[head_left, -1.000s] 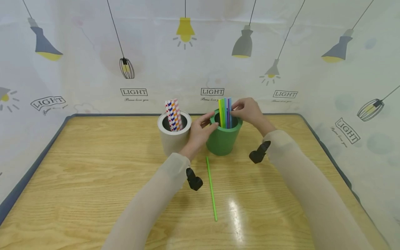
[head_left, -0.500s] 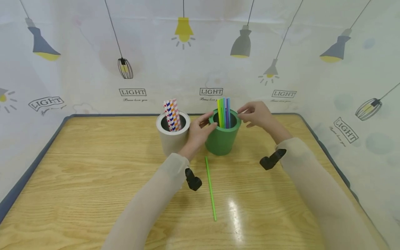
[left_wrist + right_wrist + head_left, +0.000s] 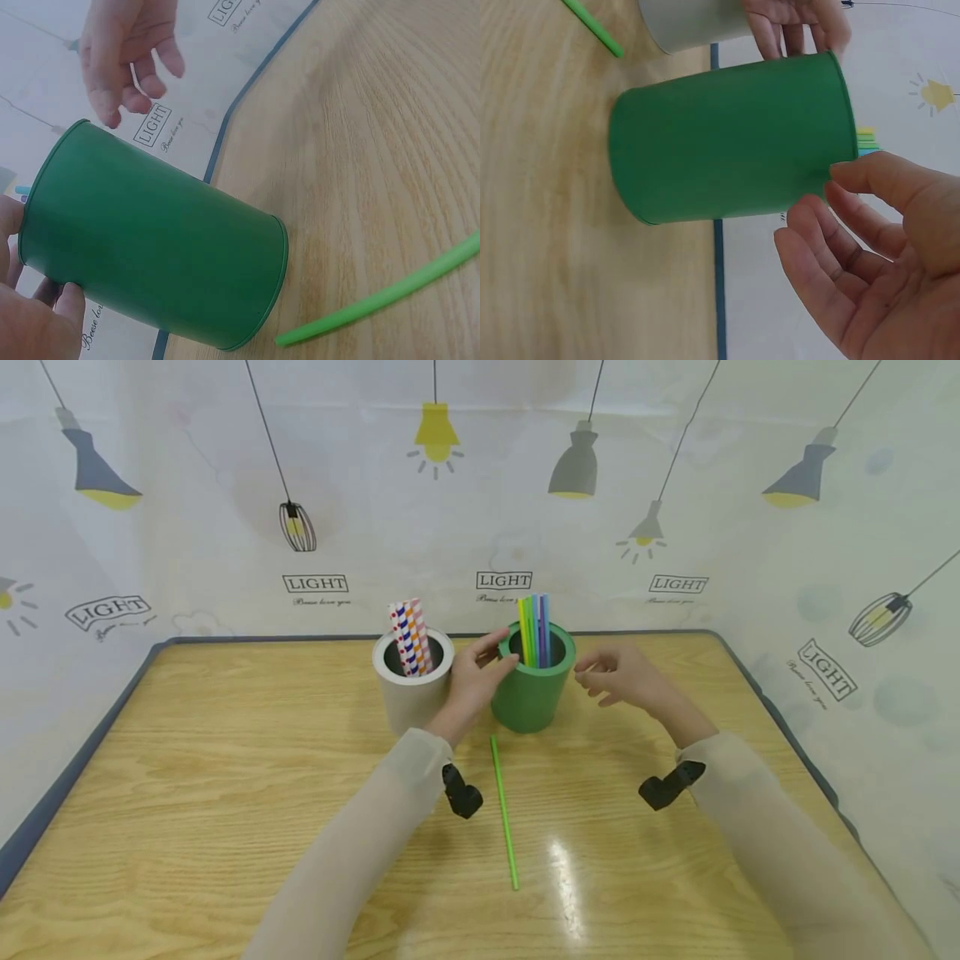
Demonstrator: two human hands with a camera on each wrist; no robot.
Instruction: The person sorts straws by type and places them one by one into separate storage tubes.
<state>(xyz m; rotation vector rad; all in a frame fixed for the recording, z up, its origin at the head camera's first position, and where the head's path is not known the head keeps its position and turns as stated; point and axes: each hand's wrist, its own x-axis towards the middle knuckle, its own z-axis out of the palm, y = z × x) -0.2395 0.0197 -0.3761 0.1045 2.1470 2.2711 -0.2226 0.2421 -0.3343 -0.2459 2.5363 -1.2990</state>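
Note:
My left hand (image 3: 472,677) holds the left side of a green tapered pot (image 3: 528,702) near its rim, thumb in front and fingers toward the back. Yellow, green, purple and blue drinking straws (image 3: 534,631) stand upright in that pot. Just off the pot's right side hovers my right hand (image 3: 618,675), holding nothing, with its fingers loosely bent; the right wrist view shows this hand (image 3: 885,247) close to the rim. A single green straw (image 3: 504,810) lies on the wooden table in front of the pot.
Left of the green pot stands a white pot (image 3: 412,702) with several patterned paper straws (image 3: 412,639) leaning in it. Both sit near the back edge of the wooden table (image 3: 225,793). A lamp-printed backdrop (image 3: 360,460) rises behind and at both sides.
My right hand has let go of the straws in the green pot and moved right and down, away from the rim. The left hand stays on the pot.

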